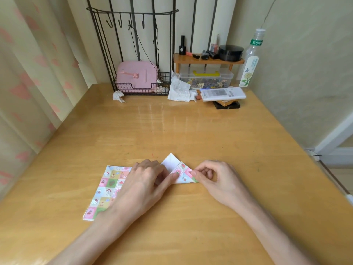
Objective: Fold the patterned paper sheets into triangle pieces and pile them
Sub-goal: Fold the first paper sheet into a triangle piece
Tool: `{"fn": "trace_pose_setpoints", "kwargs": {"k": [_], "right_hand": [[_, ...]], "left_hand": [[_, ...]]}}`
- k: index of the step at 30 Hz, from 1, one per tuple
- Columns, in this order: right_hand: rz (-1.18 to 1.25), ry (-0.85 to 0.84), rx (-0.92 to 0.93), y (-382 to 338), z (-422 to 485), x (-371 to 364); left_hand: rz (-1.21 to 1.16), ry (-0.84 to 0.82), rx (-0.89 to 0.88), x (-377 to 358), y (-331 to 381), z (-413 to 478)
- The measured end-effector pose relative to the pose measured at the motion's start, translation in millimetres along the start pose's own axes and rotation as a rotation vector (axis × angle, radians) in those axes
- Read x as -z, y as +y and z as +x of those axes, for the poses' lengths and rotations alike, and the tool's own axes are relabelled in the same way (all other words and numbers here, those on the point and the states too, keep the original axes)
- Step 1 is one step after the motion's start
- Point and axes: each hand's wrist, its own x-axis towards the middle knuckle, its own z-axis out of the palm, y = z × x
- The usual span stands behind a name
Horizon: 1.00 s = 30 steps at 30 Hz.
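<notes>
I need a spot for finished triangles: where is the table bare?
Bare: the table band from the folded piece to the wire basket, and right of the right hand. Crowded: the back edge; the patterned sheet lies under the left hand.

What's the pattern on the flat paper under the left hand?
The flat paper has pastel pink, green, blue and yellow squares with small cartoon pictures. Head view.

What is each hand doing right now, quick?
Left hand: open, fingers pressing down on the half-folded paper piece.
Right hand: closed, pinching that piece's right corner.
</notes>
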Motion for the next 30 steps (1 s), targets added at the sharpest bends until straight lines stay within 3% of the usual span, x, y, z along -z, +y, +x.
{"fn": "trace_pose_setpoints", "kwargs": {"k": [9, 17, 21, 30], "right_hand": [[-0.021, 0.015, -0.004, 2.5, 0.4, 3.9], [-0.072, 0.013, 0.05, 1.6, 3.1, -0.6], [-0.089, 0.026, 0.056, 1.2, 2.8, -2.0], [-0.082, 0.102, 0.029, -3.1, 3.4, -7.6]], "left_hand": [[0.03, -0.069, -0.013, 1.6, 10.0, -2.9], [0.11, -0.014, -0.035, -1.8, 8.9, -3.4], [0.069, -0.031, -0.147, -0.7, 10.8, -4.0], [0.274, -0.044, -0.25, 0.5, 12.1, -4.7]]}}
